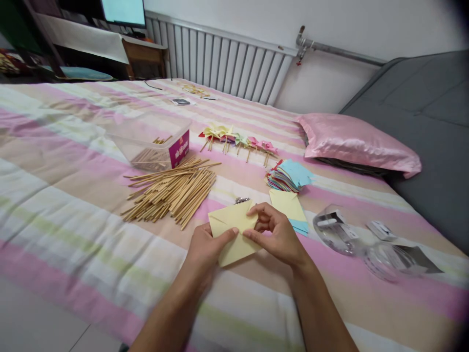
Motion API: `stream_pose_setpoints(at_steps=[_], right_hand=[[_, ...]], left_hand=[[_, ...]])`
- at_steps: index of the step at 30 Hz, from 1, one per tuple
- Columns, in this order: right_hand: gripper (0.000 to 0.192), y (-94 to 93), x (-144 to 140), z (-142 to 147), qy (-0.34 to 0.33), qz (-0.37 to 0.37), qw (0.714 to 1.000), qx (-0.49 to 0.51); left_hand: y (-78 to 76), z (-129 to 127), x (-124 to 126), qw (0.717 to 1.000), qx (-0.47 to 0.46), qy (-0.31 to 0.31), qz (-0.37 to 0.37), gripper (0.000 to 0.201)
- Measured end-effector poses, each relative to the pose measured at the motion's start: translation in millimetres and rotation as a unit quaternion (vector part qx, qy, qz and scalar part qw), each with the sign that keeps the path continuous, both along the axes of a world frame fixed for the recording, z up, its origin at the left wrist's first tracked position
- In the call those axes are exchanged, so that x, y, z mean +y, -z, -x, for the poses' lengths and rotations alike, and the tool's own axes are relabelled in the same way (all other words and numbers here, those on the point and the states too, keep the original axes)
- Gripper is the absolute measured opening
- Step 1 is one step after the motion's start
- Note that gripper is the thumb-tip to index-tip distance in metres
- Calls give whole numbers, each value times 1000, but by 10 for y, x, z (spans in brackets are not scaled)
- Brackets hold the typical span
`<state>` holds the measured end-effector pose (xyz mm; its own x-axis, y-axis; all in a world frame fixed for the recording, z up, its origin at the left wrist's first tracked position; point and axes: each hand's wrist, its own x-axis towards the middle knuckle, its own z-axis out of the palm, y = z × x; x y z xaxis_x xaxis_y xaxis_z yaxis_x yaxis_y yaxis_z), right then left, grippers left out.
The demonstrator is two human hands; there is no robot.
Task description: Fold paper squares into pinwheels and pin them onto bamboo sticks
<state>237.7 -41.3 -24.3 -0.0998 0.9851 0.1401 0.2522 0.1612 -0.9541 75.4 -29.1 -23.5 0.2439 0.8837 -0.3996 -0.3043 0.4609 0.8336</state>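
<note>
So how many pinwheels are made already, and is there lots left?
A short row of finished paper pinwheels lies near the pillow. Both hands, left hand and right hand, are folding a yellow paper square. A stack of coloured paper and a big pile of wooden sticks remain.

Between my two hands I see pale yellow paper (234, 234). Just beyond my grip lies a tan heap of sticks (172, 191), and past my right hand a many-coloured paper stack (287, 177). Underneath, the bedspread (73, 195) runs in pink, green and beige stripes.
</note>
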Motion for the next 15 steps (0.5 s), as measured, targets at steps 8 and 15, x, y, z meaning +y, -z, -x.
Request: stream_pose_setpoints(at_steps=[8, 15], right_hand=[[63, 18, 3, 77, 8, 32, 996, 85], [69, 43, 7, 60, 23, 37, 995, 85]], left_hand=[[-5, 3, -20, 1000, -19, -13, -5, 50], [-17, -4, -31, 1000, -27, -15, 3, 47]])
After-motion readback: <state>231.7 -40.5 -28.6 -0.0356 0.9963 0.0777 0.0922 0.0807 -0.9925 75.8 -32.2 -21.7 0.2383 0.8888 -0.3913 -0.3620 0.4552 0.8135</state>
